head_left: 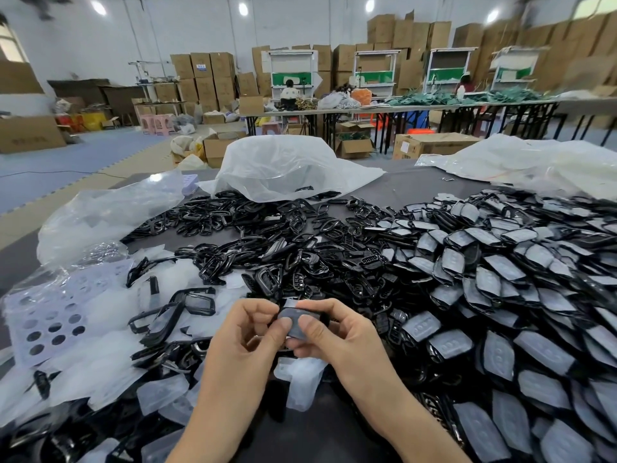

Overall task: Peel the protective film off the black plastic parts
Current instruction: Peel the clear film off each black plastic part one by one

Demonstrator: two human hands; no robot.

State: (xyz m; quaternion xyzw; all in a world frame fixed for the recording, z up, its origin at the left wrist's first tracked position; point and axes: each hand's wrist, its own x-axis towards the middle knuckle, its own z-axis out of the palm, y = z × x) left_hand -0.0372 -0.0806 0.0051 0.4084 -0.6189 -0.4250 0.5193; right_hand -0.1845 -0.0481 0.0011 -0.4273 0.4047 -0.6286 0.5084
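Cluttered table (417,182), both hands pinching black part (295,324) together

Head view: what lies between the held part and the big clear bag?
A heap of black frames fills the table from part to bag, in the head view.

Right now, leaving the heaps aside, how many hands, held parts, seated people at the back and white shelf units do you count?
Hands: 2
Held black part: 1
Seated people: 2
White shelf units: 4
Total: 9
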